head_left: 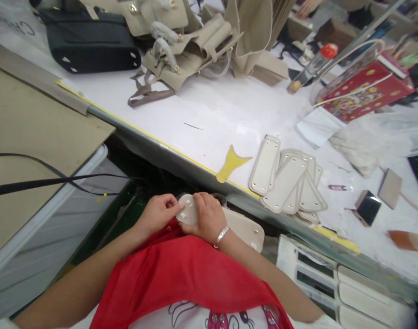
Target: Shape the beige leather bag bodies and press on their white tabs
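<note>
Above the red apron on my lap lies a beige leather bag part [243, 228], its long flat panel carrying a gold stud and a small white square. The rounded end [187, 209] bears several small white tabs and shows between my hands; whether it is one piece with the panel, I cannot tell. My right hand [207, 217], with a silver bracelet at the wrist, lies over the beige part and grips it. Curled in a pinch, my left hand [161, 212] touches the left edge of the rounded end near a tab. What its fingertips hold is hidden.
On the white table lie overlapping beige panels [287, 183], a yellow scraper-like piece [231, 163] and a black handbag [92, 43]. Beige bags [191, 50] stand farther back. A red box [367, 89] is at right. Black straps [58, 180] cross the left side. A co-worker's hand [308, 7] shows beyond.
</note>
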A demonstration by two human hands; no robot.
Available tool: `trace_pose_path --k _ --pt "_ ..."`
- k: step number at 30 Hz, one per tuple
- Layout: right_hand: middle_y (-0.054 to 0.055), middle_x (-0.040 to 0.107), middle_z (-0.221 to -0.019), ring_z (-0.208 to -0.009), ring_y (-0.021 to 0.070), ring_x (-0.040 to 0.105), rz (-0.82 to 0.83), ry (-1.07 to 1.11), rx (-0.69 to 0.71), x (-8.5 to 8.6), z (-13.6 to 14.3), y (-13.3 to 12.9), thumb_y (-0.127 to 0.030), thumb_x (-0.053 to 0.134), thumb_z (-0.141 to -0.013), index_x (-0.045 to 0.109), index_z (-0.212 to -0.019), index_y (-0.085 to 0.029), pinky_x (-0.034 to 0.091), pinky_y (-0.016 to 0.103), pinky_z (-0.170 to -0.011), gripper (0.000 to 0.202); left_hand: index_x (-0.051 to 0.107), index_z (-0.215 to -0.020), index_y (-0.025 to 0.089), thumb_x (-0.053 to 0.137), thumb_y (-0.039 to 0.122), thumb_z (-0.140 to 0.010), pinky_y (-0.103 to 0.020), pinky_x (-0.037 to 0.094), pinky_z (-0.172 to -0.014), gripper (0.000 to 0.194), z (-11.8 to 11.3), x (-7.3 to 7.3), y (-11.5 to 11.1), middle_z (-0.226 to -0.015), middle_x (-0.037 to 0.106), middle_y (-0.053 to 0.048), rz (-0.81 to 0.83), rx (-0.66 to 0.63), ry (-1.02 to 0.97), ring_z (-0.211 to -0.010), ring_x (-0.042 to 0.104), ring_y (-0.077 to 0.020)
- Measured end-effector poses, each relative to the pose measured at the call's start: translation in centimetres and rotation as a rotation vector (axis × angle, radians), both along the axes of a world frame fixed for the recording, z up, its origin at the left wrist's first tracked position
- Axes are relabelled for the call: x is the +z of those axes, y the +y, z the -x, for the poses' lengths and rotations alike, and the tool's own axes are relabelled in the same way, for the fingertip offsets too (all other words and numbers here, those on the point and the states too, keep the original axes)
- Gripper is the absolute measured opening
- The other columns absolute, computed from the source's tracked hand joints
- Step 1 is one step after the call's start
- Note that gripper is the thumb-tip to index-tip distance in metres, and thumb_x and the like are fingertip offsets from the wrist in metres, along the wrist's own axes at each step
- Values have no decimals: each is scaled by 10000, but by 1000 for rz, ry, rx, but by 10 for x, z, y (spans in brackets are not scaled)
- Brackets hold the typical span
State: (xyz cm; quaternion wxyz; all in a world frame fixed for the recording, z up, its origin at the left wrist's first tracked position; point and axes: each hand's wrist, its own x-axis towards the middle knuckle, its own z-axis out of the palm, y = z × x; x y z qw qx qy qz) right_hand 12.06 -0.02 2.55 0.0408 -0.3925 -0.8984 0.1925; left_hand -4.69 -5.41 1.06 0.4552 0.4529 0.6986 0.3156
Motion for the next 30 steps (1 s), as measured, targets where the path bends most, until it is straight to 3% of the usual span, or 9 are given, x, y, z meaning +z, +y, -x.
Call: trace_pose_path --k 14,20,24,30 --pt "132 536 -1080 -974 270 478 8 -19 -6 1 1 0 -573 621 -630 495 -1126 -116 384 396 -835 686 536 -619 160 544 449 -775 -212 323 -488 329 -3 6 -1 -561 524 29 -31 -19 74 -524 455 -101" --pt "143 528 -1123 -1019 267 483 73 -37 34 7 -3 5 -626 579 -687 486 -1166 -124 379 391 -881 701 530 -731 180 590 441 -735 -215 339 -495 268 6 1 5 -612 526 37 -31 -121 122 -536 464 -105" --pt "103 575 -1085 -981 216 539 244 -146 50 14 -14 21 -549 424 -857 516 -1174 -190 401 330 -841 487 509 -831 192 579 426 -744 -215 361 -505 259 9 -2 7 -668 523 40 -31 -180 89 -552 476 -105" --pt "86 608 -1094 -981 215 571 342 -262 35 15 -61 37 -545 406 -872 546 -1183 -223 407 302 -822 469 503 -863 189 540 482 -759 -235 396 -532 313 13 -7 5 -690 520 28 -44 -251 145 -586 505 -123"
